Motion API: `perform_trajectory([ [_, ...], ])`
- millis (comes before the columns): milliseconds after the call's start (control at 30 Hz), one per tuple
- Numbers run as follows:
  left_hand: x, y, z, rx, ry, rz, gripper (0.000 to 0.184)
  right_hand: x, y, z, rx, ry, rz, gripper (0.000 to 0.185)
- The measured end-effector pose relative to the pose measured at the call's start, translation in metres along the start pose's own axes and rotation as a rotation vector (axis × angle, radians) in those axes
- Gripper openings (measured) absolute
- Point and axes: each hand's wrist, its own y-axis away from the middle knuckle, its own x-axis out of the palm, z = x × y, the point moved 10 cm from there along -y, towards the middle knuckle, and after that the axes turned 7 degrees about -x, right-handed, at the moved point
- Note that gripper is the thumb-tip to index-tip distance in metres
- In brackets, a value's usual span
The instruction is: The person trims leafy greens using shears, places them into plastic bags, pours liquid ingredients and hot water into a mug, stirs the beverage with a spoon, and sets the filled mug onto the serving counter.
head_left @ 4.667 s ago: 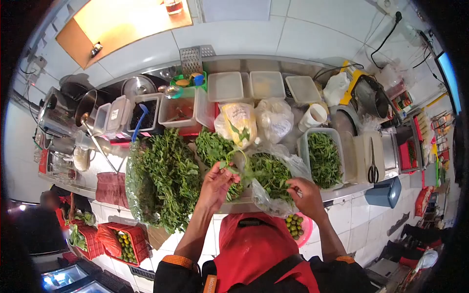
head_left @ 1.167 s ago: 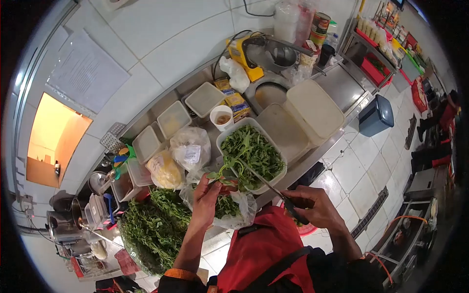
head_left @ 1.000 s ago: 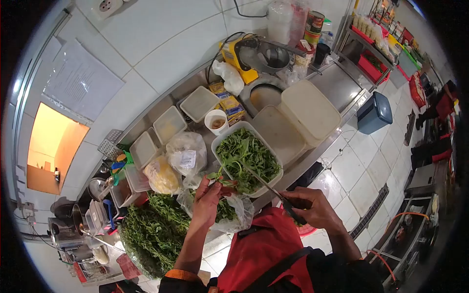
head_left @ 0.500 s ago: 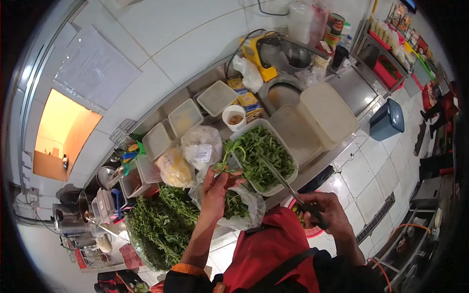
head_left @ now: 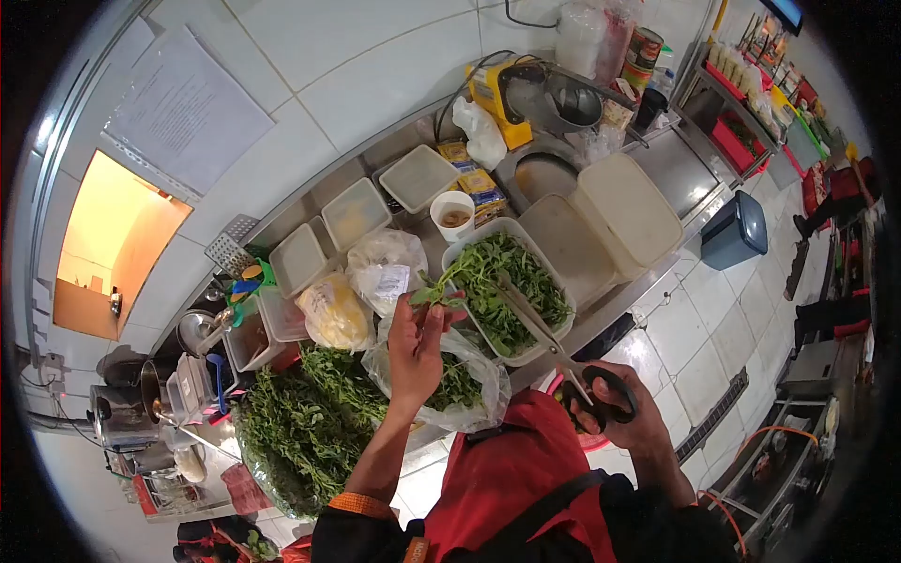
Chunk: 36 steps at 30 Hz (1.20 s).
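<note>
My left hand [head_left: 416, 352] is pinched on the stems of a leafy green sprig [head_left: 441, 289], at the left edge of a plastic tub [head_left: 566, 330]. Cut green leaves [head_left: 514, 319] fill that tub. In my right hand [head_left: 627, 413] is a pair of scissors [head_left: 544, 333] with black handles, its long blades reaching over the leaves near the sprig. Below my left hand lies a clear plastic bag [head_left: 490, 399] with more greens in it. A large heap of leafy stems [head_left: 305, 422] lies to the left.
Lidded plastic containers [head_left: 357, 214] line the wall side, by a white cup [head_left: 452, 218]. Bags of yellow [head_left: 336, 314] and white food [head_left: 387, 267] sit left of the tub. A large pale lid [head_left: 631, 216] lies to the right. A blue-grey bin [head_left: 735, 230] stands on the floor.
The scissors' handles are now spread wider and the blades appear slightly apart. My left hand has shifted slightly up and left with the sprig still held.
</note>
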Motion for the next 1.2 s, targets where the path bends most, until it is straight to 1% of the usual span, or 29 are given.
perform_trajectory([
  [100,0.008,-0.004,0.000,-0.012,0.027,0.039,0.022,0.006,-0.002,-0.006,-0.012,-0.049,0.005,0.047],
  [167,0.013,-0.005,-0.001,-0.035,0.041,0.063,0.023,0.009,-0.005,-0.008,-0.014,-0.192,-0.023,0.045],
  [233,0.018,-0.006,-0.001,-0.052,0.026,0.076,0.023,0.010,-0.007,-0.003,-0.016,-0.167,-0.055,0.043],
  [300,0.021,-0.006,0.001,-0.053,0.017,0.086,0.022,0.005,-0.009,-0.005,-0.011,-0.260,-0.087,0.041],
  [433,0.027,-0.003,0.004,-0.093,0.020,0.100,0.021,0.006,-0.013,0.000,0.007,-0.282,-0.110,0.038],
  [633,0.028,0.000,0.010,-0.107,0.014,0.109,0.020,0.002,-0.018,-0.004,0.000,-0.253,-0.103,0.032],
  [700,0.028,0.001,0.010,-0.093,0.054,0.099,0.020,-0.006,-0.017,-0.006,0.002,-0.107,-0.163,0.031],
  [767,0.025,0.004,0.007,-0.074,0.089,0.083,0.021,-0.012,-0.016,-0.009,-0.004,-0.097,-0.184,0.032],
  [800,0.021,0.005,0.009,-0.098,0.076,0.062,0.021,-0.017,-0.016,-0.009,-0.009,-0.087,-0.214,0.033],
  [833,0.016,0.007,0.011,-0.124,0.065,0.038,0.021,-0.017,-0.017,-0.009,-0.004,-0.088,-0.197,0.033],
  [867,0.013,0.009,0.010,-0.138,0.079,0.050,0.023,-0.021,-0.016,-0.008,-0.015,-0.115,-0.227,0.034],
  [933,-0.001,0.016,0.011,-0.141,0.079,0.029,0.023,-0.021,-0.013,0.000,-0.068,-0.110,-0.282,0.036],
  [967,-0.008,0.020,0.012,-0.141,0.085,0.024,0.023,-0.021,-0.012,0.000,-0.054,-0.104,-0.277,0.036],
  [1033,-0.032,0.032,0.014,-0.126,0.070,-0.001,0.021,-0.029,-0.009,0.008,-0.082,0.062,-0.297,0.037],
  [1067,-0.043,0.039,0.018,-0.106,0.070,0.001,0.019,-0.038,-0.006,0.007,-0.137,0.132,-0.326,0.040],
  [1133,-0.071,0.050,0.021,-0.098,0.076,-0.009,0.017,-0.041,-0.004,0.012,-0.142,0.148,-0.352,0.040],
  [1167,-0.081,0.055,0.024,-0.128,-0.174,0.023,0.018,-0.043,-0.004,0.015,-0.162,0.157,-0.379,0.041],
  [1200,-0.087,0.059,0.029,-0.157,-0.422,0.057,0.020,-0.046,-0.004,0.011,-0.115,0.082,-0.350,0.037],
])
